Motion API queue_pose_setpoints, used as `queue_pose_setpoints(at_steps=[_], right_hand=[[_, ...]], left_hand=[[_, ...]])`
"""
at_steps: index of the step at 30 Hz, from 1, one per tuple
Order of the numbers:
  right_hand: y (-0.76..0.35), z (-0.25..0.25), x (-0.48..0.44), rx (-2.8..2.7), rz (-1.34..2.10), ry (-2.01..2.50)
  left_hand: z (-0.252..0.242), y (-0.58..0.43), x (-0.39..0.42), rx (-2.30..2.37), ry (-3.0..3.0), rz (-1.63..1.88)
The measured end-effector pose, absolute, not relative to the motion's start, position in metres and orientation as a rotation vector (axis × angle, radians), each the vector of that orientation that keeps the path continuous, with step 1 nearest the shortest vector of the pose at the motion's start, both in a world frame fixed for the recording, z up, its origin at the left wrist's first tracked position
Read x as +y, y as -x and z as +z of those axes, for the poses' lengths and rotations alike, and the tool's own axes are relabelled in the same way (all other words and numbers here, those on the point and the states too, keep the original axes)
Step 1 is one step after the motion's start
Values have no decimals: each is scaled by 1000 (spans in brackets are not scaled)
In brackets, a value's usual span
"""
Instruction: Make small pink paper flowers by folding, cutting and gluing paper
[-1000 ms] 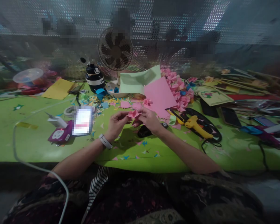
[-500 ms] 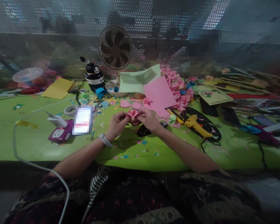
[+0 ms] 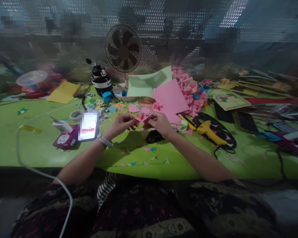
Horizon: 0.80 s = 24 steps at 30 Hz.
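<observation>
Using the fan as landmark. Both hands are in front of it, slightly apart, with a pink paper flower between them: left hand pinches the flower's left edge between thumb and fingers, right hand pinches its right edge. Flower is held above the table, in front of the fan and a bit to its right. Containers: a pale dish at the fan's foot, with a small blue paper piece in it; a dark bottle with a white band, upright just left of the fan, cap on, contents hidden; a clear plastic tub well left of the fan, reddish and blue stuff showing at it, cannot tell whether inside or behind. Right of the fan: a green sheet, a pink sheet overlapping it, then a heap of pink paper flowers. Farther right and forward of the fan, a yellow glue gun. Left and forward of the fan, a phone with lit screen, beside a purple socket block. Black object near the right hand, nearer the wearer than the fan, too dark to identify.
</observation>
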State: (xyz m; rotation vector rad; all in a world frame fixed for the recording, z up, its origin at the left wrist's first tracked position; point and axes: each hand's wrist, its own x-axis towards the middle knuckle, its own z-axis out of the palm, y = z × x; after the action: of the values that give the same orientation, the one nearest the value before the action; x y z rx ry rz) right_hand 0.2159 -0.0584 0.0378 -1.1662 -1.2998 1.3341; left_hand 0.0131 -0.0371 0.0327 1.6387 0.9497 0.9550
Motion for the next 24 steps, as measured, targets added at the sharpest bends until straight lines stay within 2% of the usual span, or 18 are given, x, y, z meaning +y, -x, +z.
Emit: queue_pose_setpoints(at_steps=[4,7,13,20,24], right_hand=[[-225,43,-53,-1373,1336,1139],[-235,44,-46,-1490,1191,1252],[-272,44,-28,-2070,512,1654],[-293,55,-24,-2342,590,1793],[-291,48,-21,-2340,325,1933]], left_hand=[[29,4,-16,1095,-1600,1075],[17,15,3,1284,-1454,1164],[-4,27,21,1540,-1395,947],[0,30,16,1615,-1594,730],[5,21,7,1609,-1802,818]])
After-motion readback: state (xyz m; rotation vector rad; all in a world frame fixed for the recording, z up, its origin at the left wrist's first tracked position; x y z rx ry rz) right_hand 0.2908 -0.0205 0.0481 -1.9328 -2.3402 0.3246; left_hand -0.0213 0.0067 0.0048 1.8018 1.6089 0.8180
